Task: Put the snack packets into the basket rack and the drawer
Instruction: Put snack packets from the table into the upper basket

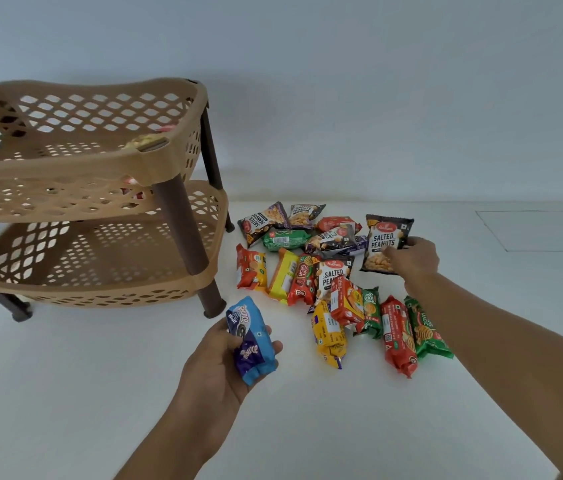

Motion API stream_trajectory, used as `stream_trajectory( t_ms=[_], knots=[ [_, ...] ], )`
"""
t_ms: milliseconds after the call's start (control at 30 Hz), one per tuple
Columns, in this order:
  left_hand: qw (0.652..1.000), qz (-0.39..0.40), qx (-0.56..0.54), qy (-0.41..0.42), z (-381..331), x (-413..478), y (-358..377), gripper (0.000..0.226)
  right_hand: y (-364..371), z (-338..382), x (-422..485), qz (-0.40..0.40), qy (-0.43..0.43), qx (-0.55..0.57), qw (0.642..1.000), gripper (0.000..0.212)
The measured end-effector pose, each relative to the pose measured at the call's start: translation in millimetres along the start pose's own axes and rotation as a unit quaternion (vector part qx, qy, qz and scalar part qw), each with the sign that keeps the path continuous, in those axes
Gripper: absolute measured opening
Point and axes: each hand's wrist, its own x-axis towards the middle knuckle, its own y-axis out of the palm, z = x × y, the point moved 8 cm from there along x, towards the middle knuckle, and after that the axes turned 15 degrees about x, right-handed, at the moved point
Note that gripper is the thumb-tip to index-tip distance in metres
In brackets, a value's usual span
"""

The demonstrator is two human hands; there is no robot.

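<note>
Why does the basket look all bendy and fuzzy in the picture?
In the head view, the wide lens curves the basket rack near the left edge, and its top tier is softly blurred; the salted peanuts packet in the right hand reads sharp, under even light with faint shadows.

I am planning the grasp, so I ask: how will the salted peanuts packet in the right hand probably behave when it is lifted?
The salted peanuts packet looks like a thin pillow pouch, so it probably flexes rather than staying stiff. Its glossy film may be somewhat slippery. The right hand pinches only its lower corner, so it may droop or swing.
</note>
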Motion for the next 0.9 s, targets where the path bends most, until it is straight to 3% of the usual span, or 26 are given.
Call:
stream_trajectory(
  t_ms=[133,267,333,467,700,900],
  knots=[
    [0.998,-0.024,0.053,0.038,-30,-7,-4,0.050,-14,32,-13,-0.032,-0.059,-0.006,0.998,0.027],
    [0.992,0.015,0.102,0.070,-63,-22,-8,0.043,-23,78,-35,-0.041,-0.126,0.013,0.991,0.020],
    [0.980,0.042,0.143,0.129,-90,-36,-14,0.041,-24,105,-50,-0.039,-0.155,0.035,0.987,0.021],
    [0.920,0.103,0.251,0.281,-154,-68,-28,0.057,-12,167,-96,-0.007,-0.200,0.089,0.976,0.027],
    [0.845,0.174,0.310,0.399,-257,-101,-75,0.090,44,272,-205,0.074,-0.253,0.180,0.948,0.006],
    [0.763,0.097,0.463,0.439,-336,-101,-116,0.090,94,336,-284,0.121,-0.287,0.214,0.926,0.008]
  ],
)
